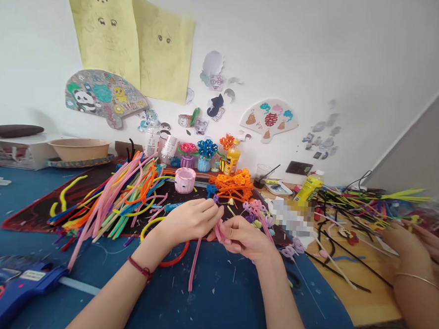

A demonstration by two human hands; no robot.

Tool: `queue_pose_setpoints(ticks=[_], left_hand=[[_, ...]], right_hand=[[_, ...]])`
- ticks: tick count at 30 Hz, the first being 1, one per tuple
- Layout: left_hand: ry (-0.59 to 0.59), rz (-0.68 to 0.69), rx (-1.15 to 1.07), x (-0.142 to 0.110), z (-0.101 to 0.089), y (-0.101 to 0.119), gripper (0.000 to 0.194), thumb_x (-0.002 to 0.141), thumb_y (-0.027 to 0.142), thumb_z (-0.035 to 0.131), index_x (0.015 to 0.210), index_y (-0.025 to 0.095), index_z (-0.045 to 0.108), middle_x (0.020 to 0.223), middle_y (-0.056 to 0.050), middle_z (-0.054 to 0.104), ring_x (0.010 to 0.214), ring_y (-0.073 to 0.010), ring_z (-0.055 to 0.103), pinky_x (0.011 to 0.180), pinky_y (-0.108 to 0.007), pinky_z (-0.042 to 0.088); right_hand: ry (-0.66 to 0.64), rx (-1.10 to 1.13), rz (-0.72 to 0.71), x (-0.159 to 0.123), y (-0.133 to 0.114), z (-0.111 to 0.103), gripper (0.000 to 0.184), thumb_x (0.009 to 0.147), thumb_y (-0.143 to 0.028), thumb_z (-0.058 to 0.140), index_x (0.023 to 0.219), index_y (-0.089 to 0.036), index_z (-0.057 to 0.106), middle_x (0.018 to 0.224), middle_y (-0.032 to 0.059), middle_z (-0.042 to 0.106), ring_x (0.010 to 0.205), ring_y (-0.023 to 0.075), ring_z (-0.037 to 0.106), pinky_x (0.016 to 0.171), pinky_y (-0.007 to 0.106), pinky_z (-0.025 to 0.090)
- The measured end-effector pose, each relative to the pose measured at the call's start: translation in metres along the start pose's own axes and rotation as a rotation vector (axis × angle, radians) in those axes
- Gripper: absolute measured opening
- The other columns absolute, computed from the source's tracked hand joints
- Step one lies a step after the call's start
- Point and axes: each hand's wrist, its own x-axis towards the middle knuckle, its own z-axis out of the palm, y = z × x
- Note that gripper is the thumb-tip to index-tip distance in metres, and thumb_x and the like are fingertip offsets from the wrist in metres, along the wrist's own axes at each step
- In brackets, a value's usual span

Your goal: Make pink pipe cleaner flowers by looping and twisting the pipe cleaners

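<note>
Both of my hands meet over the front of the dark mat. My left hand [197, 219] is closed, its fingertips pinching a pink pipe cleaner [219, 231]. Closed on the same folded pink piece from the other side is my right hand [247, 237]. A long pink pipe cleaner end [194, 267] hangs below my left hand; whether it joins the pinched piece is hidden. Beyond my hands stands a small pink pot [185, 181]. Orange looped pipe cleaners [235, 186] lie behind, and pink and purple flower shapes [256, 209] sit beside my right hand.
A colourful pipe cleaner heap [117, 193] spreads to the left. A blue glue gun [22, 284] lies at front left. Finished flower pots [205, 156] and a juice bottle [233, 158] line the wall. At right, another person's hands [411, 243] work over the wooden table [367, 307].
</note>
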Motion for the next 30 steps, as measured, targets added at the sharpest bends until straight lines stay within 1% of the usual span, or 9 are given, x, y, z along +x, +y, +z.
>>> queue_pose_setpoints(ticks=[4, 7, 14, 16, 18, 20, 23, 26, 30], left_hand=[[0.007, 0.030, 0.020, 0.000, 0.004, 0.003, 0.023, 0.098, 0.008, 0.035, 0.110, 0.007, 0.054, 0.085, -0.009, 0.063, 0.076, -0.0183, 0.058, 0.063, -0.032, 0.050], [-0.018, -0.007, 0.022, 0.001, 0.004, 0.002, 0.024, 0.098, 0.008, 0.035, 0.110, 0.007, 0.056, 0.084, -0.008, 0.062, 0.076, -0.0188, 0.057, 0.065, -0.032, 0.050], [-0.161, -0.226, -0.150, -0.001, -0.007, -0.005, 0.037, 0.091, 0.005, 0.043, 0.125, 0.015, 0.054, 0.091, -0.007, 0.059, 0.084, -0.0213, 0.057, 0.069, -0.033, 0.049], [-0.147, -0.324, -0.272, 0.000, -0.008, -0.007, 0.043, 0.091, 0.004, 0.042, 0.130, 0.019, 0.051, 0.099, -0.008, 0.060, 0.090, -0.0209, 0.058, 0.073, -0.032, 0.050], [-0.099, -0.479, -0.416, 0.001, -0.007, -0.007, 0.038, 0.095, 0.012, 0.041, 0.131, 0.019, 0.051, 0.105, -0.009, 0.062, 0.094, -0.0204, 0.060, 0.077, -0.031, 0.049], [-0.092, -0.650, -0.530, 0.003, -0.005, -0.005, 0.029, 0.099, 0.026, 0.039, 0.120, 0.017, 0.057, 0.101, -0.008, 0.066, 0.090, -0.0199, 0.062, 0.074, -0.030, 0.049], [-0.198, -0.785, -0.536, 0.007, -0.002, 0.000, 0.040, 0.100, 0.041, 0.033, 0.087, 0.016, 0.061, 0.080, -0.005, 0.066, 0.069, -0.0182, 0.062, 0.058, -0.027, 0.041], [-0.251, -0.778, -0.462, 0.009, 0.000, 0.004, 0.044, 0.101, 0.040, 0.028, 0.072, 0.018, 0.054, 0.067, -0.002, 0.060, 0.057, -0.0166, 0.056, 0.052, -0.027, 0.033], [-0.247, -0.708, -0.432, 0.009, 0.001, 0.005, 0.042, 0.102, 0.032, 0.024, 0.072, 0.018, 0.051, 0.066, -0.002, 0.057, 0.058, -0.0162, 0.054, 0.055, -0.027, 0.032]], right_hand=[[0.052, -0.103, 0.030, 0.000, -0.001, 0.003, 0.047, 0.063, -0.053, 0.080, 0.058, -0.010, 0.062, 0.045, -0.0043, 0.048, 0.033, 0.0031, 0.034, 0.035, 0.021, 0.015], [0.100, -0.196, 0.013, 0.001, -0.003, 0.006, 0.043, 0.064, -0.051, 0.080, 0.063, -0.009, 0.067, 0.043, -0.0054, 0.047, 0.034, 0.0042, 0.035, 0.034, 0.020, 0.017], [0.210, -0.334, -0.035, 0.004, -0.003, 0.008, 0.046, 0.066, -0.056, 0.076, 0.058, -0.011, 0.067, 0.039, -0.0054, 0.045, 0.032, 0.0053, 0.034, 0.035, 0.022, 0.020], [0.250, -0.370, -0.058, 0.005, -0.002, 0.007, 0.047, 0.068, -0.058, 0.074, 0.057, -0.012, 0.066, 0.038, -0.0055, 0.044, 0.031, 0.0054, 0.033, 0.036, 0.022, 0.021], [0.287, -0.418, -0.097, 0.007, -0.001, 0.006, 0.046, 0.071, -0.057, 0.072, 0.057, -0.013, 0.066, 0.037, -0.0057, 0.044, 0.032, 0.0057, 0.033, 0.038, 0.022, 0.023], [0.293, -0.469, -0.143, 0.008, 0.001, 0.005, 0.044, 0.075, -0.053, 0.070, 0.059, -0.013, 0.067, 0.037, -0.0059, 0.043, 0.032, 0.0061, 0.035, 0.040, 0.022, 0.026], [0.279, -0.550, -0.170, 0.011, 0.005, 0.005, 0.041, 0.077, -0.051, 0.068, 0.061, -0.013, 0.067, 0.039, -0.0056, 0.044, 0.034, 0.0069, 0.036, 0.041, 0.022, 0.028], [0.307, -0.654, -0.191, 0.013, 0.007, 0.007, 0.041, 0.077, -0.050, 0.068, 0.058, -0.014, 0.066, 0.042, -0.0052, 0.045, 0.036, 0.0078, 0.038, 0.040, 0.023, 0.027], [0.380, -0.818, -0.290, 0.014, 0.007, 0.010, 0.033, 0.081, -0.036, 0.065, 0.056, -0.014, 0.065, 0.049, -0.0030, 0.051, 0.048, 0.0105, 0.043, 0.046, 0.023, 0.030]])
